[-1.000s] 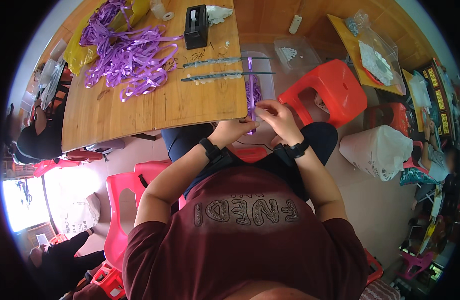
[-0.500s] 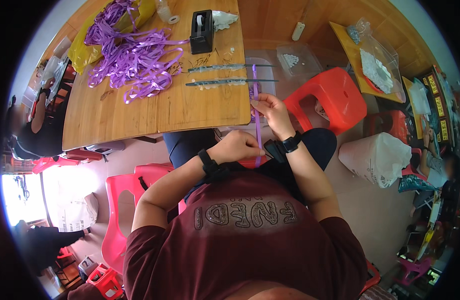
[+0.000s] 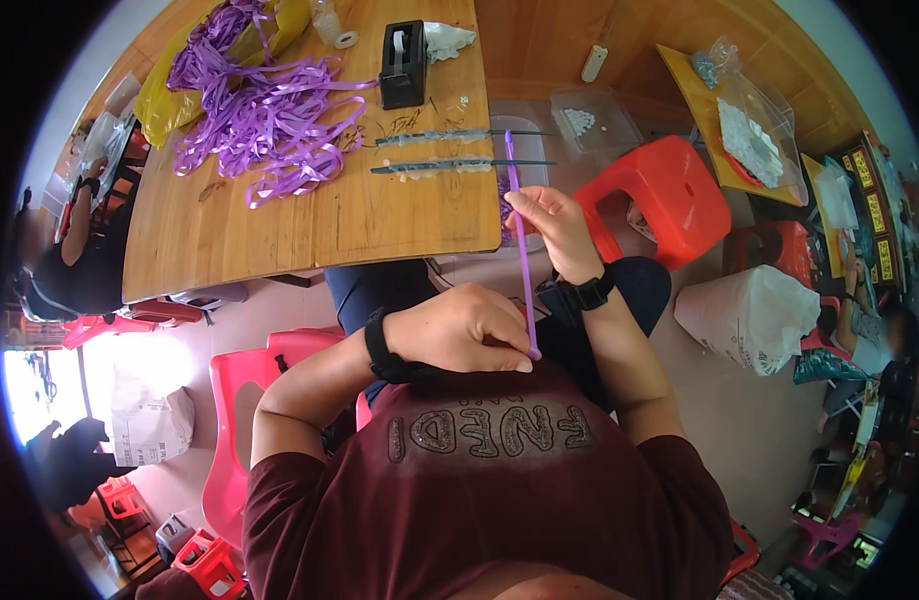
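Note:
A narrow purple ribbon (image 3: 524,270) runs taut from two thin dark rods (image 3: 527,162) down toward my lap. The rods are stuck to the tabletop and jut past its right edge, and the ribbon's upper end is at the farther one. My left hand (image 3: 467,328) is closed in a pinch on the lower end of the ribbon, close to my shirt. Higher up, beside the table edge, my right hand (image 3: 559,230) pinches the same ribbon between thumb and fingers. Whether the ribbon is looped or tied at the rods, I cannot tell.
A heap of purple ribbons (image 3: 269,120) spills from a yellow bag (image 3: 159,100) on the wooden table (image 3: 399,225). A black tape dispenser (image 3: 404,75) stands beyond the rods. To the right are a red stool (image 3: 679,200), a clear bin (image 3: 604,120) and a white sack (image 3: 744,315).
My left hand has pulled back toward my body with the ribbon's lower end. The ribbon now slants more and looks narrower. My right hand has shifted slightly right, still pinching it.

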`<control>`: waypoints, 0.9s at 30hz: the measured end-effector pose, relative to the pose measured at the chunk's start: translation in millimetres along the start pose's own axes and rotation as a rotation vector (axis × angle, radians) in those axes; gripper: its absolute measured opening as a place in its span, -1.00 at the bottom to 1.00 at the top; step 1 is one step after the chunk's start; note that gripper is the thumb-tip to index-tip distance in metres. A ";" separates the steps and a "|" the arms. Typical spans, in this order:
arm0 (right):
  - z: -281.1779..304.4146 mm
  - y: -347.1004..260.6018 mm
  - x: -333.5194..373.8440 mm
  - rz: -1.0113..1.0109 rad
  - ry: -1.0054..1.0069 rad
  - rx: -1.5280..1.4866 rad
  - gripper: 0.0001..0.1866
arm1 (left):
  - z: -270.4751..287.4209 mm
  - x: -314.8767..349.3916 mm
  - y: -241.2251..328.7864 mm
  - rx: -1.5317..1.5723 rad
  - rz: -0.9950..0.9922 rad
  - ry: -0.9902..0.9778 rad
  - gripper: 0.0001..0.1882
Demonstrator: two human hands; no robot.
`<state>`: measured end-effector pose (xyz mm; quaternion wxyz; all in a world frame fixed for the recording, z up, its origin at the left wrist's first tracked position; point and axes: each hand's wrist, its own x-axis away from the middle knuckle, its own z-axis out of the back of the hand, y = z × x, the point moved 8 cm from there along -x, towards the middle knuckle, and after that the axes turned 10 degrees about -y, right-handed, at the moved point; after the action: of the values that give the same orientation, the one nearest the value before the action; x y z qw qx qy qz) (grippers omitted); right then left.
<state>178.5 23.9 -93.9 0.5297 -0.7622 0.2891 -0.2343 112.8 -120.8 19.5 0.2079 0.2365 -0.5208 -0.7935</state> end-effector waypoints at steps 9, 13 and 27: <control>-66.1 -118.0 49.6 0.703 -0.341 1.036 -0.69 | 43.3 -3.0 34.8 0.056 -0.114 0.095 -0.84; -64.3 -162.8 26.8 0.901 -0.200 1.204 -0.73 | 78.0 -8.9 41.2 0.129 0.032 0.159 -0.86; 29.9 -138.4 -156.1 0.603 0.048 1.437 -0.83 | 216.0 -17.7 -51.4 -0.313 0.403 0.708 -0.77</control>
<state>112.2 189.1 18.8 0.9280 -0.1150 0.2726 -0.2266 -5.1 65.7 49.4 0.5578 0.3530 -0.3265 -0.6766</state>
